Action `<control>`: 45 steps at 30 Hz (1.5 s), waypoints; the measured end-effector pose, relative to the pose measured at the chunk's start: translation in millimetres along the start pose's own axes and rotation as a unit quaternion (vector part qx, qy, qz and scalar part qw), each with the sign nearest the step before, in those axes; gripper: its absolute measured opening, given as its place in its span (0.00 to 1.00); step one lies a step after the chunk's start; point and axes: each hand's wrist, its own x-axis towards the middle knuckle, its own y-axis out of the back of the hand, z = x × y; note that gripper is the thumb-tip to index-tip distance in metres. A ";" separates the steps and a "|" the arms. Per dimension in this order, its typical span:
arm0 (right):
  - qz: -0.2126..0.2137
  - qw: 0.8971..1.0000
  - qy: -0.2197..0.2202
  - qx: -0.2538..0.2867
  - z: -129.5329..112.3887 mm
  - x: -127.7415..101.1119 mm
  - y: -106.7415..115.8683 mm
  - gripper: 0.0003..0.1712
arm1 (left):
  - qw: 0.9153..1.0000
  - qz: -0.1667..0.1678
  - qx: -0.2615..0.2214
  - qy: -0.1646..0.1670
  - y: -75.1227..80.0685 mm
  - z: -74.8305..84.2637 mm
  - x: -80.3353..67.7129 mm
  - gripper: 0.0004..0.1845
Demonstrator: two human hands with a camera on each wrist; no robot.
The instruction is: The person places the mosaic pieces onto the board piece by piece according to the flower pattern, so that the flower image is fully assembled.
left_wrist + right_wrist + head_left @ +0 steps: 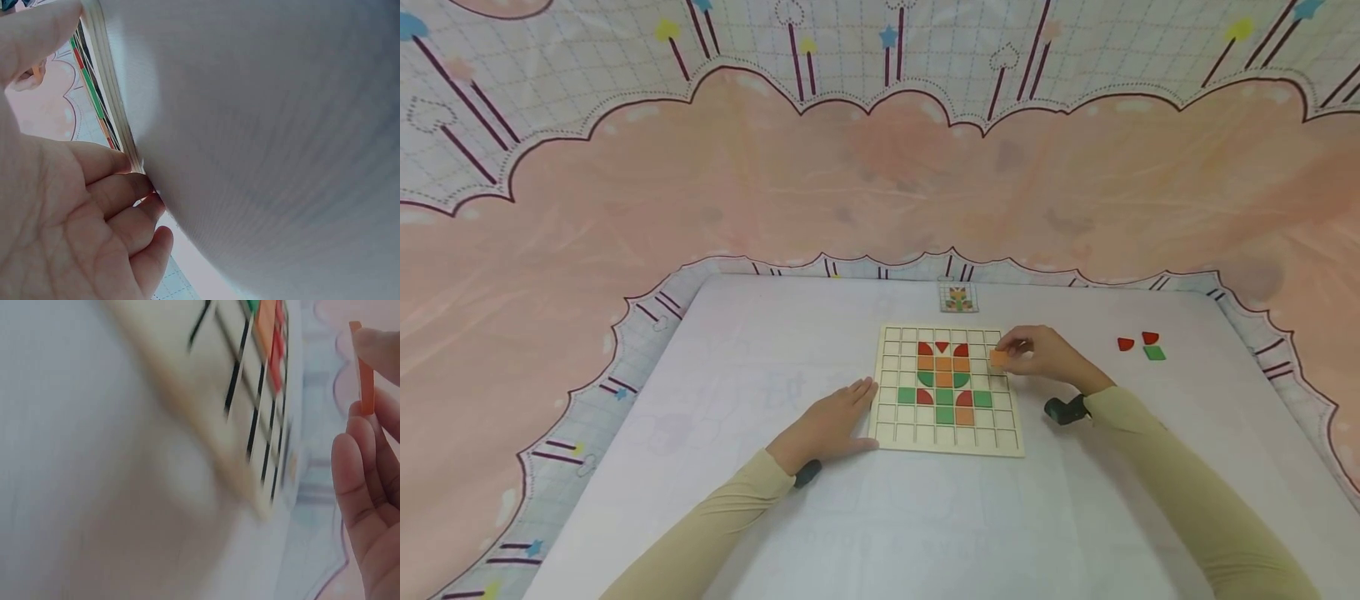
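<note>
Both hands are shown over a white table (715, 500) at a wooden grid board (887, 433). Left hand (827, 425) is laid flat on the table with its fingers straight, and its fingertips (140, 187) are pressed against the left edge of the board; nothing is held in it. Right hand (1045, 354) is raised over the right side of the board, and an orange square tile (997, 358) is pinched between its thumb and fingertips (356, 456). In the right wrist view the tile is seen edge-on, clear of the board surface.

A pattern of tiles is set into the middle cells of the board: red pieces (942, 347) in the far row, orange squares (943, 371) below them, green pieces (945, 398) toward the near side, and a further orange square (964, 416) at the near end. The outer cells are left unfilled.

A small pattern card (958, 298) is placed just beyond the far edge of the board. Two red pieces (1137, 341) and a green square (1154, 352) are laid loose on the table, well to the right of the board. A pink patterned cloth (880, 183) is hung behind the table.
</note>
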 end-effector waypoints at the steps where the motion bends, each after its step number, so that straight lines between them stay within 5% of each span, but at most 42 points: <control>1: -0.003 1.000 0.007 0.004 -3.5 1.0 -2.8 0.16 | 1.000 0.000 0.000 0.000 -0.2 -0.2 0.1 0.48; 19: -0.072 0.995 0.032 0.059 -54.2 13.1 -60.0 0.13 | 1.000 -0.001 -0.004 -0.003 5.4 2.8 -2.2 0.47; 30: -0.093 0.993 0.074 0.023 -65.0 14.7 -86.4 0.12 | 1.000 -0.003 0.000 -0.001 3.8 2.4 -1.5 0.47; 45: -0.101 0.993 0.053 -0.026 -75.7 10.5 -94.2 0.13 | 1.000 0.000 -0.011 -0.001 3.6 2.0 -2.9 0.47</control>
